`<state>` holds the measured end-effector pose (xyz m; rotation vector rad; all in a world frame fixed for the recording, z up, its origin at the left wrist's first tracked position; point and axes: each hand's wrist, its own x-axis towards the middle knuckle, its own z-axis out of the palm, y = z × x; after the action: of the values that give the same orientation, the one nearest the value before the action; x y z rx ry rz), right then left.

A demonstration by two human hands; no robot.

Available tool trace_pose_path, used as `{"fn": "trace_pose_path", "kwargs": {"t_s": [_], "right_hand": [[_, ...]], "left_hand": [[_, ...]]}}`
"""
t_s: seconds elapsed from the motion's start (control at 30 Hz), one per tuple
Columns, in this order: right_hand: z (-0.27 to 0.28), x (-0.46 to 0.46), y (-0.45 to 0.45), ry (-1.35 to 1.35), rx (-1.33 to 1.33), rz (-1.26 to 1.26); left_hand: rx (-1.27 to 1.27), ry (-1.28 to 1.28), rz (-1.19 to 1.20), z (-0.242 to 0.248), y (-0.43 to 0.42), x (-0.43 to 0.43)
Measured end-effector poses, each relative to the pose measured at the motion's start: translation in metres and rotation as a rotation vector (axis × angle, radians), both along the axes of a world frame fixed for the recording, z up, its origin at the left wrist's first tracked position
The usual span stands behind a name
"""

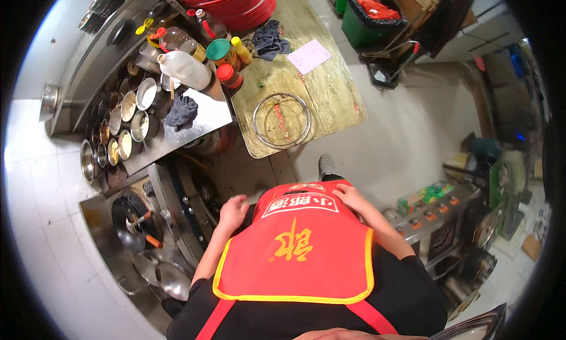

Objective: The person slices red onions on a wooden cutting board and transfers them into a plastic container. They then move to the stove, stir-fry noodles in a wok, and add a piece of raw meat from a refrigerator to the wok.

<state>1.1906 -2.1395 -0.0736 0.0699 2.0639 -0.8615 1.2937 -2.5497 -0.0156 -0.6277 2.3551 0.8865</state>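
Note:
My left hand (234, 208) hangs beside the red apron (296, 265) with its fingers loosely bent, and nothing shows in it. At the apron's lower right edge rests my right hand (349, 196). Its fingers touch the cloth; whether they pinch it is hidden. Ahead of me stands a worn table (329, 103) with a metal ring (308, 119) near its front edge. A reddish strip (280, 121) shows on the tabletop inside the ring. Farther back on that table lie a pink sheet of paper (309, 57) and a dark crumpled cloth (270, 40).
Left of the table, a steel counter (205, 114) bears metal bowls (139, 126), a plastic jug (185, 71) and a cloth (181, 112). A wok (130, 236) sits on the stove at lower left. Red plates (225, 6) are stacked behind; a green bin (362, 30) stands beyond.

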Motion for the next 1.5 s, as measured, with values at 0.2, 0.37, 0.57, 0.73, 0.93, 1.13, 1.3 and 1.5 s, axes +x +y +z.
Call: {"fn": "trace_pose_path", "kwargs": {"t_s": [0.2, 0.37, 0.57, 0.73, 0.93, 1.13, 1.3, 1.5], "right_hand": [[-0.002, -0.011, 0.100, -0.103, -0.129, -0.286], [-0.002, 0.001, 0.133, -0.165, -0.090, -0.467], [0.003, 0.047, 0.142, -0.101, 0.137, -0.672], [0.005, 0.052, 0.158, -0.141, 0.122, -0.895], [-0.019, 0.005, 0.214, -0.020, 0.158, -1.009], [-0.030, -0.020, 0.338, 0.088, 0.063, -1.284], [-0.069, -0.049, 0.404, 0.058, 0.008, -1.084], [-0.081, -0.093, 0.493, 0.092, -0.244, -1.182]], "left_hand": [[-0.058, 0.079, -0.206, 0.032, 0.100, -0.126], [0.050, 0.166, -0.507, 0.022, 0.156, -0.202], [0.187, 0.105, -0.871, -0.021, 0.206, -0.275], [0.208, 0.133, -1.002, -0.025, 0.261, -0.323], [0.096, 0.094, -1.175, -0.043, 0.353, -0.386], [-0.107, -0.023, -1.530, -0.039, 0.485, -0.446], [0.014, 0.026, -1.499, -0.015, 0.611, -0.493], [-0.090, 0.029, -1.422, -0.026, 0.703, -0.576]]}}
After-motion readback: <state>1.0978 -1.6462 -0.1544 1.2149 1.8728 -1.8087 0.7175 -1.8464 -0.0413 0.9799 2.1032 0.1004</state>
